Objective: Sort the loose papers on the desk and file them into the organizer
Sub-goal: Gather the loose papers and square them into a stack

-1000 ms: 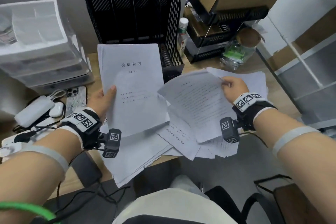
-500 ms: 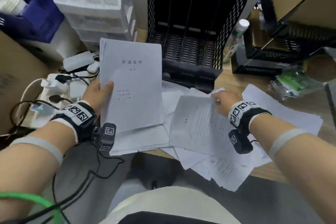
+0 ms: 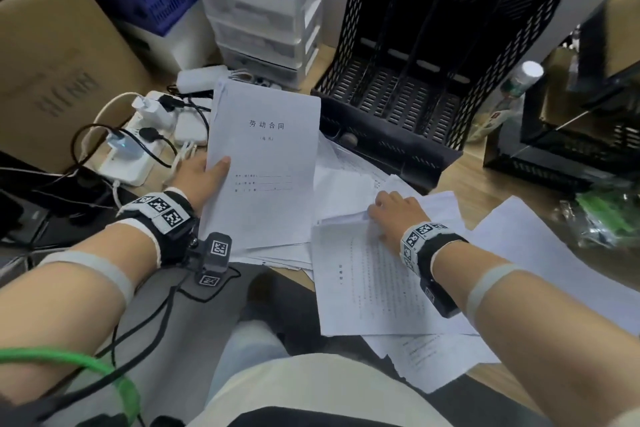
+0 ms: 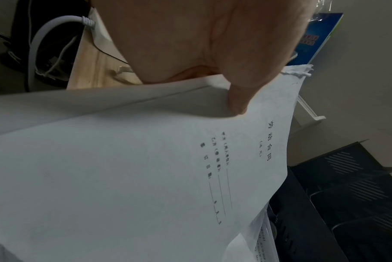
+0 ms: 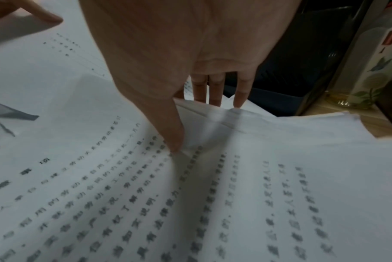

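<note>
My left hand grips a stack of white papers topped by a title cover sheet. The stack stands tilted up in front of the black mesh organizer, whose slots are empty. In the left wrist view the thumb presses on the cover sheet. My right hand pinches the top edge of a printed sheet lying on the loose pile. The right wrist view shows the thumb on top of that sheet and the fingers behind its edge.
More loose sheets spread over the wooden desk and overhang its front edge. A power strip with cables, a cardboard box and a white drawer unit stand at the left. A bottle and black trays stand at the right.
My right hand has come down and to the left with its printed sheet onto the pile. The left hand still holds the cover-sheet stack. The head view has swung left and down.
</note>
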